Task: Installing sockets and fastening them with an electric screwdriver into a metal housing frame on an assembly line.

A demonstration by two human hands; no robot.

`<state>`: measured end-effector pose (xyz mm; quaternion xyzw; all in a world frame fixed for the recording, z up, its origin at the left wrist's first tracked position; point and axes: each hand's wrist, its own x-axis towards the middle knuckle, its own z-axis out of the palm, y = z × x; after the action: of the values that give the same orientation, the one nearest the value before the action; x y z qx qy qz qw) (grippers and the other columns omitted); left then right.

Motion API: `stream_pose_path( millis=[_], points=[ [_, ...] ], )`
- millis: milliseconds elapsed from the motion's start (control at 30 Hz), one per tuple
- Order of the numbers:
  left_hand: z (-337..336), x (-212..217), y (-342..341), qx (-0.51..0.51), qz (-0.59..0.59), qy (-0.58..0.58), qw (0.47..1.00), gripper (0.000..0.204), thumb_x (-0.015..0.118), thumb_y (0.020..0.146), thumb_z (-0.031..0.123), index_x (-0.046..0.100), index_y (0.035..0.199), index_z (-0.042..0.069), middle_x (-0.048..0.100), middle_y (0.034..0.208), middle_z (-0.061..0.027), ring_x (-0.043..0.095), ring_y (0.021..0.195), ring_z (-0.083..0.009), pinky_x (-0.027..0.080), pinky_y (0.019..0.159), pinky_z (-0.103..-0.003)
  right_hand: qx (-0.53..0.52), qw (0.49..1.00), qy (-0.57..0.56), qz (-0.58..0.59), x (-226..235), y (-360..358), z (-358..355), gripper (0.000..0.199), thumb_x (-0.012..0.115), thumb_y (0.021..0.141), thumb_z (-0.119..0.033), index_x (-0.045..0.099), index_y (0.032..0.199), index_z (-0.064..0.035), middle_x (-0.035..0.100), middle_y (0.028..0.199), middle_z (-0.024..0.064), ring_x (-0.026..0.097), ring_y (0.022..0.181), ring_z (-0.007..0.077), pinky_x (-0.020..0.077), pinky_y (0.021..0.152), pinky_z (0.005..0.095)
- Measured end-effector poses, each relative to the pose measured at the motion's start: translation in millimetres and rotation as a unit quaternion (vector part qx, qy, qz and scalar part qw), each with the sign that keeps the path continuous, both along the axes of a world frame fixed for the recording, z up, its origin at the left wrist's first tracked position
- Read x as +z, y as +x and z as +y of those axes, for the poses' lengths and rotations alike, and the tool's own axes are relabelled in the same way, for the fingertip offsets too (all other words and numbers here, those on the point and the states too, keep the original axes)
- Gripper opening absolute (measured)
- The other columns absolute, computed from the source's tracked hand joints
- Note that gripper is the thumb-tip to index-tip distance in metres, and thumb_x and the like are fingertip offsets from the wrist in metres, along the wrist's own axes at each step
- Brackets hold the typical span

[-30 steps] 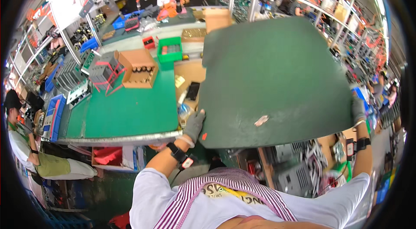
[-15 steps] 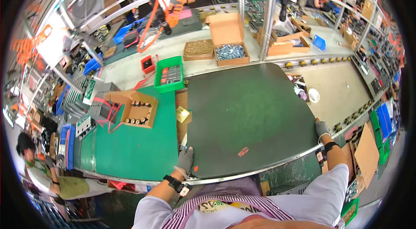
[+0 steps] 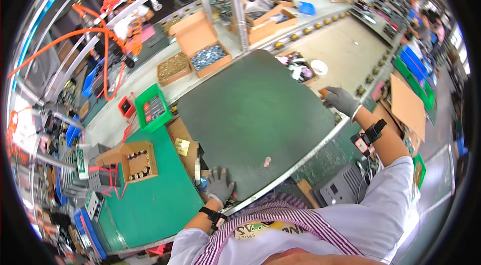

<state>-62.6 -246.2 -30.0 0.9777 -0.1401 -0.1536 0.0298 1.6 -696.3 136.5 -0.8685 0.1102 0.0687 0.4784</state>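
Observation:
My left hand (image 3: 219,185), in a grey glove, lies flat with its fingers spread on the near left corner of a dark mat-topped board (image 3: 250,109). My right hand (image 3: 341,101), also gloved in grey, reaches past the board's right edge, its fingers stretched out and nothing visible in them. A small pinkish scrap (image 3: 267,161) rests on the board near its front edge. Beside my left hand a pale tube-like item (image 3: 197,168) stands in the gap along the board's left side.
On the green mat (image 3: 145,210) at left sits a carton of small cylinders (image 3: 140,162). A green bin (image 3: 152,108) stands behind it. Farther back is an open box of metal parts (image 3: 209,59). At right are a roller track (image 3: 361,90) and a white round container (image 3: 318,68).
My view has turned, so the board appears tilted. My right hand has come off the board's right edge and moved farther away. My left hand has spread out onto the board's corner.

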Motion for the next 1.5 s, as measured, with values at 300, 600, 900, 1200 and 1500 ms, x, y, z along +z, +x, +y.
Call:
stream_pose_path(
  millis=[300,600,900,1200,1500],
  points=[
    [7,-34,-8,-0.101,0.01,0.034,0.994,0.073,0.035,0.08,0.05,0.016,0.133,0.002,0.011,0.138,-0.0226,0.004,0.128,-0.0397,0.0,0.103,-0.047,-0.041,0.995,-0.082,-0.035,122,-263,110,0.033,0.048,0.079,-0.022,0.055,0.108,-0.0072,0.061,0.08,0.0088,0.057,0.072,0.0147,0.0445,0.069,0.0271],
    [-75,-4,-145,-0.484,0.331,-0.312,0.748,0.042,0.052,0.079,0.03,0.051,0.11,0.0,0.058,0.097,-0.0186,0.057,0.088,-0.0291,0.044,0.079,-0.034,-0.362,0.926,-0.099,-0.03,91,-547,205,0.036,0.046,0.083,-0.022,0.05,0.113,-0.004,0.059,0.092,0.0128,0.057,0.084,0.0199,0.0421,0.077,0.0289],
    [-206,-27,-403,-0.499,0.687,0.038,0.526,0.035,0.053,0.085,0.02,0.048,0.113,0.0,0.059,0.095,-0.0059,0.054,0.082,-0.0104,0.045,0.073,-0.023,-0.63,0.776,0.009,-0.039,-7,-804,286,0.039,0.049,0.082,-0.031,0.049,0.114,-0.0095,0.06,0.08,0.0072,0.057,0.071,0.0148,0.0436,0.067,0.0274],
    [-298,10,-664,-0.63,0.634,0.163,0.417,0.036,0.052,0.084,0.017,0.046,0.114,-0.002,0.058,0.098,-0.0091,0.054,0.09,-0.0134,0.043,0.08,-0.025,-0.833,0.451,0.22,-0.233,-44,-987,352,0.037,0.048,0.085,-0.023,0.047,0.114,0.0013,0.057,0.098,0.0101,0.057,0.084,0.0142,0.0464,0.076,0.0261],
    [-396,41,-882,-0.795,0.458,0.254,0.307,0.038,0.053,0.083,0.031,0.05,0.112,0.005,0.061,0.096,-0.0083,0.057,0.088,-0.0154,0.043,0.079,-0.025,-0.915,0.316,0.155,-0.194,-71,-1106,344,0.036,0.048,0.082,-0.018,0.047,0.114,-0.0018,0.057,0.088,0.0054,0.055,0.076,0.011,0.0457,0.071,0.0238]
  ],
)
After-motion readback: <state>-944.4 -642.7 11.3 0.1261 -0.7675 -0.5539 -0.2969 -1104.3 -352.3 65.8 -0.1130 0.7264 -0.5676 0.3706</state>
